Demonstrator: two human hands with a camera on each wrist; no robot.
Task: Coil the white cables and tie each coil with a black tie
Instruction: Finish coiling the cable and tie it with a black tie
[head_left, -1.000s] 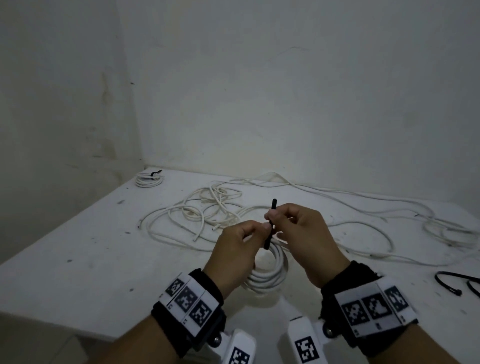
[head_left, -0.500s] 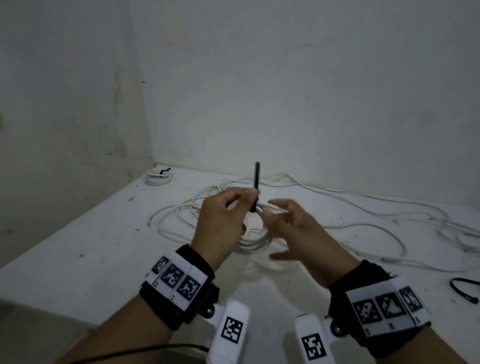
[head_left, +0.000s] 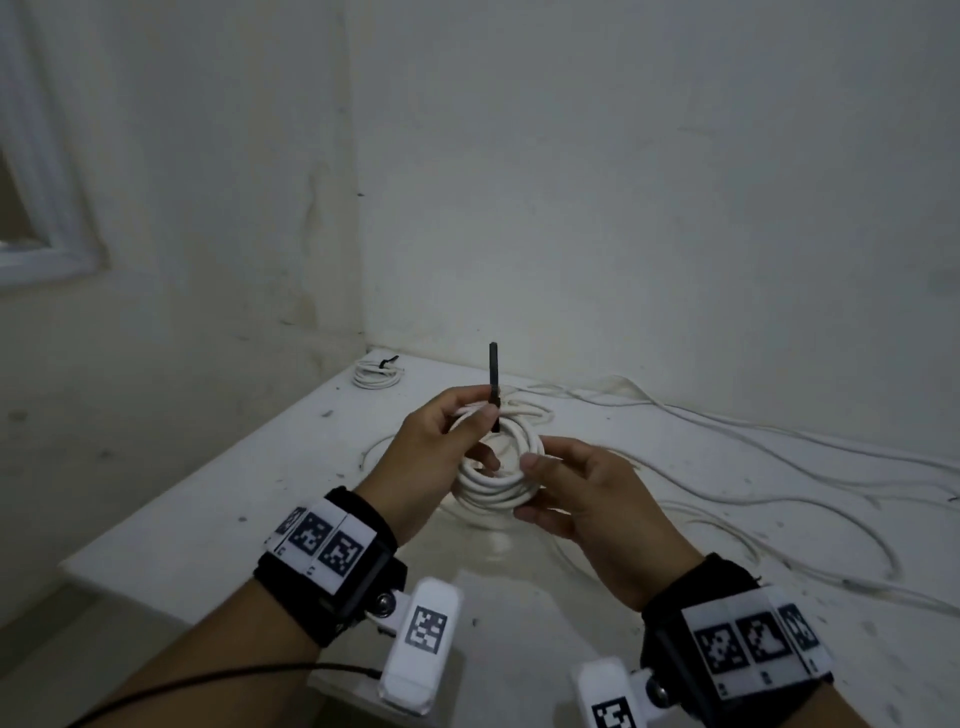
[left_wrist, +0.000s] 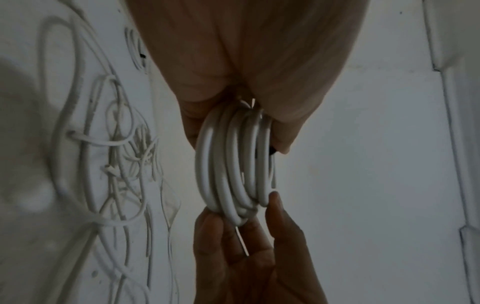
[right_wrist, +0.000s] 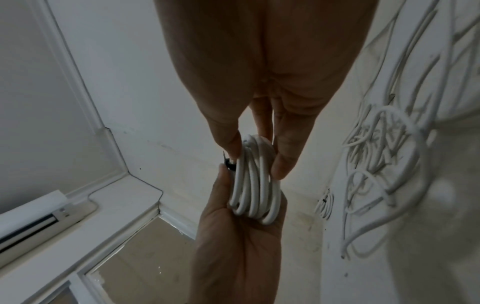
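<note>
Moved since half a second ago: my right hand (head_left: 582, 499) has slid from the top of the coil (head_left: 498, 480) down to its near-right edge; the black tie (head_left: 493, 387) has not shifted in my left fingers' pinch.
Left hand (head_left: 441, 457): thumb and forefinger curled, pinching the tie against the coil's top strands.
Right hand grip: thumb on one face of the coil, fingers curled under the other, in the left wrist view clamping its lower rim.
Tie axis: upright, free end straight up from my left fingertips, lower end dropping into the coil's hole.
Nearer hand: the left is on the tie; the right sits below and to the right.
Beyond my fingers: loose cables (head_left: 727, 447) sprawl behind and right on the table (head_left: 218, 499); a tied coil (head_left: 376, 375) lies far left.
</note>
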